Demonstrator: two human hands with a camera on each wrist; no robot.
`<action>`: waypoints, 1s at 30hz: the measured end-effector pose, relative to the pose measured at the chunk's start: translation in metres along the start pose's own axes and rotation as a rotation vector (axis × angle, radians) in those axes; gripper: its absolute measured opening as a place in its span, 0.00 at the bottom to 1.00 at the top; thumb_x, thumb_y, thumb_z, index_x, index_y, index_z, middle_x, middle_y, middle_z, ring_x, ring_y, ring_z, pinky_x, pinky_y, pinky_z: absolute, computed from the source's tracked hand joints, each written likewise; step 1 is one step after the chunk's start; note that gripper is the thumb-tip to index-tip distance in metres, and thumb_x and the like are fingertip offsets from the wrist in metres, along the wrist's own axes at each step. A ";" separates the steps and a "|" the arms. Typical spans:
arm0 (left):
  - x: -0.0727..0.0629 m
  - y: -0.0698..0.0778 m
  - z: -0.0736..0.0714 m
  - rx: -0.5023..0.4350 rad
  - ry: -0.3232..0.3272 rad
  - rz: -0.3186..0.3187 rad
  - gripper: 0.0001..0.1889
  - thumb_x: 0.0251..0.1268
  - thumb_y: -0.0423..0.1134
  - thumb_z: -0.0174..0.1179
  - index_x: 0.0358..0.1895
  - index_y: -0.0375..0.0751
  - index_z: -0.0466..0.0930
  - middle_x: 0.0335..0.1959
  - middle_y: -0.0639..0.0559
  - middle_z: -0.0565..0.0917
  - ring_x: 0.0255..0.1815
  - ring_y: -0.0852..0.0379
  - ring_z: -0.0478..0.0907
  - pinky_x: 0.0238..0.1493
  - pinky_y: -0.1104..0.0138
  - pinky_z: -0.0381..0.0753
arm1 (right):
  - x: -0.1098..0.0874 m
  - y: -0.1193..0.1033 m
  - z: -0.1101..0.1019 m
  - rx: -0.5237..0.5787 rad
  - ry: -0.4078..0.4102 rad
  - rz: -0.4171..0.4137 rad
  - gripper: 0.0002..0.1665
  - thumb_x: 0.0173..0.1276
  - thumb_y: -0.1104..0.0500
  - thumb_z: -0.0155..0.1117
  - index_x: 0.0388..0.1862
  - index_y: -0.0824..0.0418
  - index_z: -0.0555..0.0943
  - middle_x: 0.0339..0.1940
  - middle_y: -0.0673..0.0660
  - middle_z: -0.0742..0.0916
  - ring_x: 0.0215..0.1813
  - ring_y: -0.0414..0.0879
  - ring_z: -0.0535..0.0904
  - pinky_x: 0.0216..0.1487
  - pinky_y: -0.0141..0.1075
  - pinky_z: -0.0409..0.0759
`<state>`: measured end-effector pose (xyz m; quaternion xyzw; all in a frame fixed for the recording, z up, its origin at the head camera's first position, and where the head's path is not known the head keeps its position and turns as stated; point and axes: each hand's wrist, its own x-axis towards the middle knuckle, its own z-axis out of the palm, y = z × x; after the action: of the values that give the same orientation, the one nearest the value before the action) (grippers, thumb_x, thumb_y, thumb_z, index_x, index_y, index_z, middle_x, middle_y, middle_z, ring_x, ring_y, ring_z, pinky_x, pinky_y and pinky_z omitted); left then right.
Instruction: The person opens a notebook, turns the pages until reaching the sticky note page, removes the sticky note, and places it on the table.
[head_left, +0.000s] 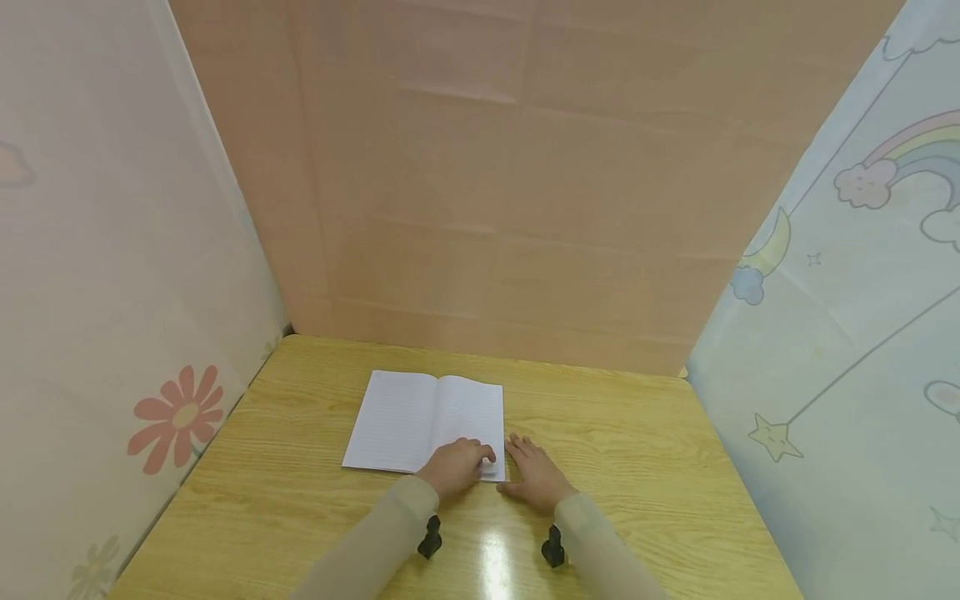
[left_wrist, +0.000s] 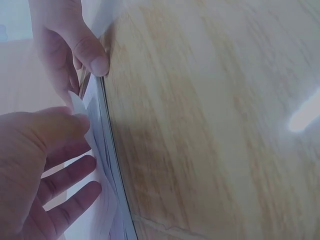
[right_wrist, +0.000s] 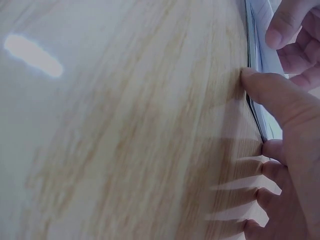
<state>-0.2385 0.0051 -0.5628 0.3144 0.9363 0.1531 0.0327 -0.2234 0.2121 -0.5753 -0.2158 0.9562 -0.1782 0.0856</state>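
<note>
An open notebook (head_left: 393, 421) with lined white pages lies flat on the wooden table. Over the lower right part of its right page, my left hand (head_left: 455, 468) pinches the corner of a page (left_wrist: 77, 103) between thumb and index finger. That corner is lifted a little off the pages below, as the left wrist view shows. My right hand (head_left: 538, 477) rests at the notebook's right edge, its fingers spread on the table. The right thumb (right_wrist: 267, 90) touches the notebook near its lower right corner.
The wooden table (head_left: 637, 467) extends around the notebook. A plain brownish sheet (head_left: 495, 183) hangs behind it, and patterned panels (head_left: 825, 358) stand at both sides. Black wrist devices (head_left: 430, 537) sit below both sleeves. Light glares off the tabletop near its front.
</note>
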 end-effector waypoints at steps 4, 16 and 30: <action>0.000 -0.001 0.003 0.017 0.021 0.040 0.15 0.64 0.36 0.60 0.51 0.59 0.81 0.40 0.60 0.83 0.42 0.60 0.80 0.36 0.68 0.81 | 0.000 0.000 0.001 0.005 0.002 0.003 0.48 0.63 0.39 0.65 0.73 0.66 0.63 0.76 0.65 0.63 0.75 0.67 0.56 0.70 0.62 0.58; 0.001 0.002 0.003 0.023 0.018 0.042 0.20 0.59 0.30 0.61 0.50 0.60 0.82 0.40 0.60 0.83 0.43 0.61 0.81 0.39 0.68 0.82 | 0.001 0.006 0.005 -0.007 -0.005 0.008 0.49 0.63 0.37 0.64 0.73 0.65 0.63 0.76 0.65 0.62 0.76 0.65 0.55 0.71 0.61 0.58; 0.003 -0.001 0.003 -0.202 0.079 -0.035 0.13 0.57 0.26 0.60 0.43 0.44 0.84 0.37 0.55 0.84 0.36 0.64 0.79 0.38 0.70 0.79 | 0.002 0.005 0.004 0.013 -0.011 0.012 0.50 0.63 0.36 0.63 0.73 0.66 0.62 0.76 0.65 0.61 0.76 0.65 0.54 0.70 0.61 0.58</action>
<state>-0.2409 0.0063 -0.5660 0.2869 0.9220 0.2583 0.0300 -0.2259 0.2148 -0.5811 -0.2105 0.9559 -0.1825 0.0934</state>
